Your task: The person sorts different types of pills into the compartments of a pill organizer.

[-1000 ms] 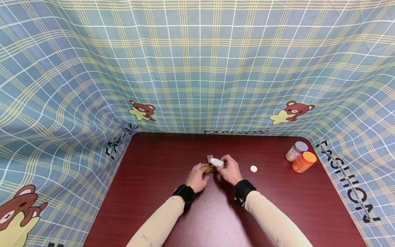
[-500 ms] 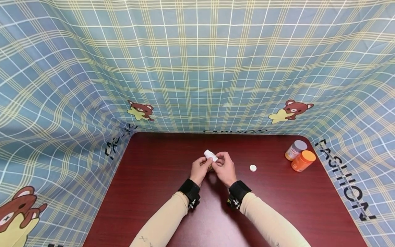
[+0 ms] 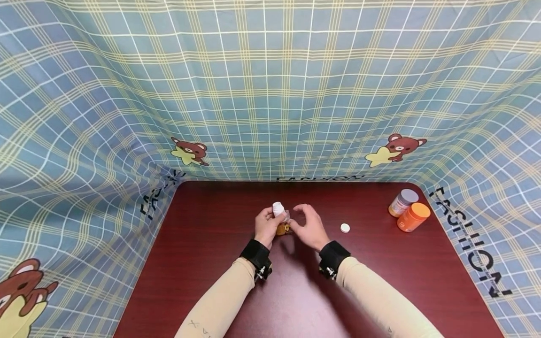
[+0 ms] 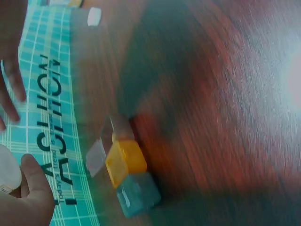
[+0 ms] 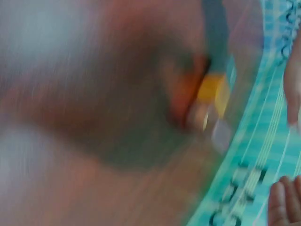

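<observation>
My left hand [image 3: 265, 228] grips a small white bottle [image 3: 277, 207], neck upward and slightly tilted, above the table. In the left wrist view, part of the same bottle [image 4: 8, 170] shows beside my thumb. My right hand [image 3: 312, 228] is off the bottle, its fingers spread and bent with nothing between them. Below the hands lies a small pill box [image 3: 281, 229] with clear, yellow and teal compartments. The clear compartment's lid [image 4: 96, 157] stands open; something small and yellowish seems to be inside, too blurred to identify. A round white cap [image 3: 345, 228] lies to the right.
At the table's far right corner stand a jar with a grey lid [image 3: 403, 202] and an orange jar [image 3: 413, 217], side by side. A checked cloth [image 3: 270, 103] hangs round the back and sides of the dark red table [image 3: 211, 206].
The bottle was tilted over the pill box in my right hand, while the left touched the box. Both hands then held it; now only the left does, and the right has drawn away rightward.
</observation>
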A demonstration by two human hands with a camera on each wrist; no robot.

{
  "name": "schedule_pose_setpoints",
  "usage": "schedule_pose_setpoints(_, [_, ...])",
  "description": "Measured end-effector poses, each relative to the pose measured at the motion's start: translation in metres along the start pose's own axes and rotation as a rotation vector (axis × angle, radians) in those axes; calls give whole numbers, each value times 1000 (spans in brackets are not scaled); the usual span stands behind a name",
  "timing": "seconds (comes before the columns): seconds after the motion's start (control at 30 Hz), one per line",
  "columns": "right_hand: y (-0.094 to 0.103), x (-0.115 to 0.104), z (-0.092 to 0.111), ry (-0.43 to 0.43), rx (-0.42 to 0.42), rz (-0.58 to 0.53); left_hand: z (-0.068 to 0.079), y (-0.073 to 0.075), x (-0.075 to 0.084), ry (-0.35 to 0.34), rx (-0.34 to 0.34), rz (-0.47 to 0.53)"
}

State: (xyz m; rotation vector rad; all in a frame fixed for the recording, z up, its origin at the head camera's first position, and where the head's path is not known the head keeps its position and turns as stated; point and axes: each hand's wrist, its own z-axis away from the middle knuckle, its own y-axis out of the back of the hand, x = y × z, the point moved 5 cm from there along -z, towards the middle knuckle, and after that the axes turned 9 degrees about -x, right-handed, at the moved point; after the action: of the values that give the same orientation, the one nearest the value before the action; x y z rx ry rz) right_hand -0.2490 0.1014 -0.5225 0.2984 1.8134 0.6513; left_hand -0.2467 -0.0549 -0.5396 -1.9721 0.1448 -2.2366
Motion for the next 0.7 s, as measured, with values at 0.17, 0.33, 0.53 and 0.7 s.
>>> schedule_pose_setpoints(0.17, [42, 43, -8, -178, -28, 243, -2, 10, 2, -9, 16, -100])
schedule_pose_setpoints(0.33, [82, 89, -1, -345, -114, 427, -1, 16, 0, -14, 10, -142])
schedule_pose_setpoints(0.53, [98, 124, 16, -486, -255, 486, -1, 22, -4, -27, 16, -173])
schedule_pose_setpoints(0.7, [93, 131, 24, -481, -283, 472, 0, 22, -6, -13, 17, -169])
